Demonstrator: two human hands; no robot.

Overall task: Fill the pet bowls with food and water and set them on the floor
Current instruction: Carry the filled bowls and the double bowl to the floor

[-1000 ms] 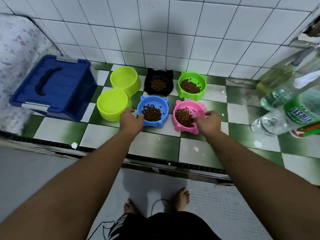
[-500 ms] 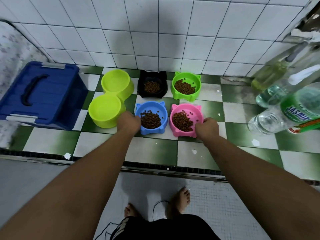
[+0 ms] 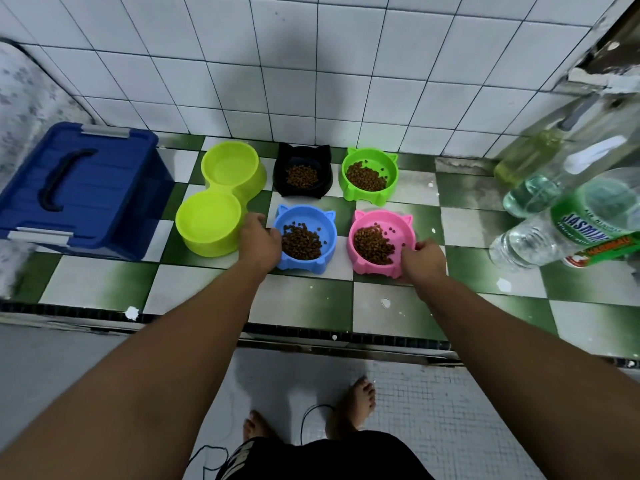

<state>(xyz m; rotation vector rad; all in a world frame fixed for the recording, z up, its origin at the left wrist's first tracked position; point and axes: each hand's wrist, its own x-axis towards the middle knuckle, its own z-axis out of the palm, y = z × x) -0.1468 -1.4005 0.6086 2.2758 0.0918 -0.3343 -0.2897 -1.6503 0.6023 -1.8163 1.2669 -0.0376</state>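
Item 1, far left: blue storage box (image 3: 79,188), lid on, standing on the green-and-white tiled ledge (image 3: 194,285). Item 2: yellow-green double bowl (image 3: 214,206), just right of the box, no kibble in either of its 2 wells (water, if any, cannot be told). Item 3: left hand (image 3: 259,240), fingers curled onto the left rim of the blue bowl (image 3: 325,230), fingertips mostly hidden behind the hand. Item 4: that blue bowl, near row, kibble (image 3: 301,242) heaped toward its near side. Item 5: black bowl (image 3: 303,161), far row behind it, filled. Item 6: green bowl (image 3: 388,168), far row, filled. Item 7: pink bowl (image 3: 367,220), near row, just right of the blue, filled. Item 8: right hand (image 3: 422,258), thumb and fingers clamped on the pink bowl's near-right rim. Item 9, far right: clear bottles (image 3: 540,237), blurred. Status: all 5 bowls sit on the ledge, none yet on the floor (image 3: 450,410) below, where bare feet stand. Risk noted: each bowl is held by 1 edge only, so a lift would likely tip it toward the unsupported side and shed kibble onto the ledge; the left hand could also nudge the double bowl beside it.
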